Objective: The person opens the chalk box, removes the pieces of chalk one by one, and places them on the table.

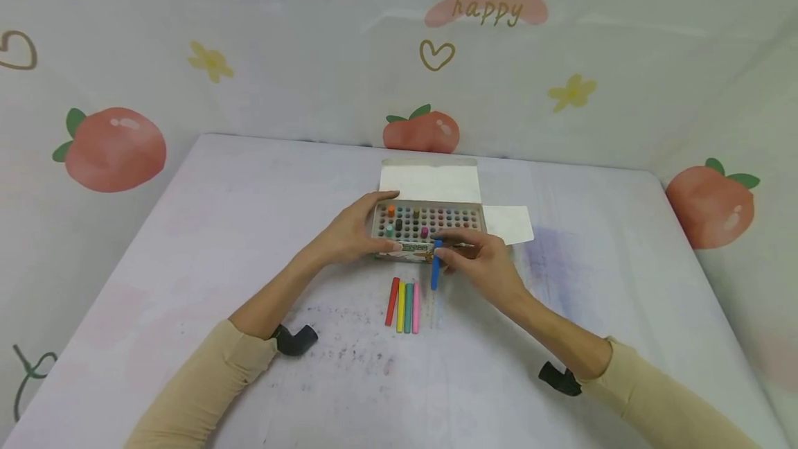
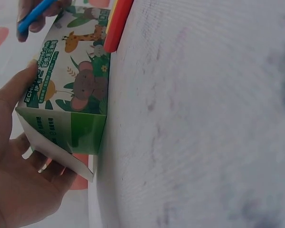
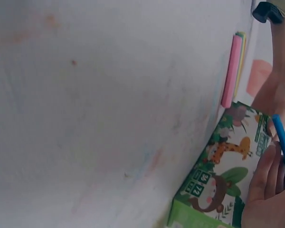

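A cardboard chalk box [image 1: 414, 256] with cartoon animals stands upright, its top folded back. Inside is a holed tray with mostly pale chalk tips, and a few coloured ones stick up. My left hand [image 1: 355, 231] grips the box's left end, thumb at the front edge and fingers by the side flap [image 2: 61, 152]. Between thumb and fingers my right hand [image 1: 483, 262] pinches a blue chalk stick [image 1: 436, 269], held slanted at the box's front edge. Red [image 1: 392, 301], yellow [image 1: 401, 310], teal [image 1: 408, 308] and pink [image 1: 416, 307] chalk sticks lie side by side before the box.
The white lid [image 1: 430, 182] leans back behind the box. Another white flap [image 1: 508, 224] sticks out to the right. Dark smudges and a purple stain [image 1: 557, 262] mark the white table cover. A fruit-patterned cloth [image 1: 312, 75] hangs behind.
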Tool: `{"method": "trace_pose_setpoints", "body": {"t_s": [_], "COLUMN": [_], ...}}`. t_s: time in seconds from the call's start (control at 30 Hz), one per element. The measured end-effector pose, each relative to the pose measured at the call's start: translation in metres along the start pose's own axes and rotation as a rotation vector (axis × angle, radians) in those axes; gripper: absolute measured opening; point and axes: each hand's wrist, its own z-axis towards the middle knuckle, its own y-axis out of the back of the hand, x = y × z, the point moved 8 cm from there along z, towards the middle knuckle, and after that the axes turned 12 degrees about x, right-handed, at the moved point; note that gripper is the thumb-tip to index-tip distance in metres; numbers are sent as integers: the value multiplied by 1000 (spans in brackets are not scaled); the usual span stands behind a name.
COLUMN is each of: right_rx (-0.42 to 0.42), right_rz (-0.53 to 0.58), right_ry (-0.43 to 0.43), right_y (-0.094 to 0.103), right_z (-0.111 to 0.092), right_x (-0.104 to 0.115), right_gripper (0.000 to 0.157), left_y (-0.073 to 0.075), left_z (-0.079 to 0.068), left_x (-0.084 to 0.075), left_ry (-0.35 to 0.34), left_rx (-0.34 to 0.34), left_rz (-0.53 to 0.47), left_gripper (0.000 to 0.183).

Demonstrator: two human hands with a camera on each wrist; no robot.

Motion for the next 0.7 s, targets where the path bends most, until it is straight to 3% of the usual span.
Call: {"method": "trace_pose_setpoints", "body": {"t_s": [0.7], "right_rx": [80], "right_rz": [47], "right_ry": [-94], "right_y": [-21], "right_z": [-11], "right_x": [-21], "right_gripper": [28], "left_y": [0], "left_z": [0], "left_x": [0], "left_ry": [-19], "left_rx": [-9], "left_rz": [-4], "left_gripper": [92]}}
